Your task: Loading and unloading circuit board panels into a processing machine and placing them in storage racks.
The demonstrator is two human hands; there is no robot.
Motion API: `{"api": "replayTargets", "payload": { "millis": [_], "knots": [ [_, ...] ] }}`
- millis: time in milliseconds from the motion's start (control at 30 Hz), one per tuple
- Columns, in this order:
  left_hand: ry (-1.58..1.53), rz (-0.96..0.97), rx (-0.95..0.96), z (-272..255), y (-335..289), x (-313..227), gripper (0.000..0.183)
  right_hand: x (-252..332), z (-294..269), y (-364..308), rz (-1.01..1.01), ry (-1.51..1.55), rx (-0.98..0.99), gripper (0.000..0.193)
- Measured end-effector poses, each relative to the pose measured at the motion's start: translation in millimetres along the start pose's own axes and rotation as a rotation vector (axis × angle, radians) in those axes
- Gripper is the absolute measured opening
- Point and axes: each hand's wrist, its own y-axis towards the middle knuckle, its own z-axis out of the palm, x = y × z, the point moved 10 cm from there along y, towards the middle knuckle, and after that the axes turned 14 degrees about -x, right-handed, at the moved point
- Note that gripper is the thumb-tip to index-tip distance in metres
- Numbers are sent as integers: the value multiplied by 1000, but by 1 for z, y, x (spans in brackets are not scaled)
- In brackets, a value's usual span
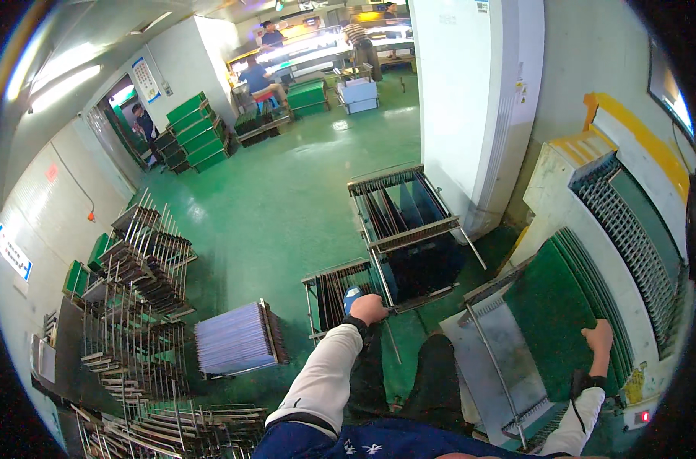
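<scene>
My left hand (pixel 369 308) is closed at the near lower corner of a metal rack (pixel 414 240) that holds dark upright panels; its fingers appear wrapped round the frame's end. Just beyond this hand a blue and white shoe (pixel 352 297) shows, beside a low rack of thin dark panels (pixel 336 289). At the right, my right hand (pixel 599 337) grips the outer edge of a large green panel (pixel 551 310), thumb on its face. Several similar green panels fan out behind it. They stand in a slotted metal rack, next to a pale grey sheet (pixel 505 348).
A white slotted machine (pixel 566 172) stands at the right, by a tall white cabinet (pixel 470 92). Left of me are a rack of lilac panels (pixel 237 340) and stacked empty metal racks (pixel 145 268). Green crates (pixel 197 131) and several people are at the back.
</scene>
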Motion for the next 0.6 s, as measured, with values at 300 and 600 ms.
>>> {"api": "replayTargets", "payload": {
  "millis": [300,600],
  "knots": [
    [47,30,-34,-7,-4,-3,30,2,5,3,-8,15,-6,45],
    [42,-18,-40,-12,-5,2,30,-1,5,8,-38,3,-28,51]
  ]
}}
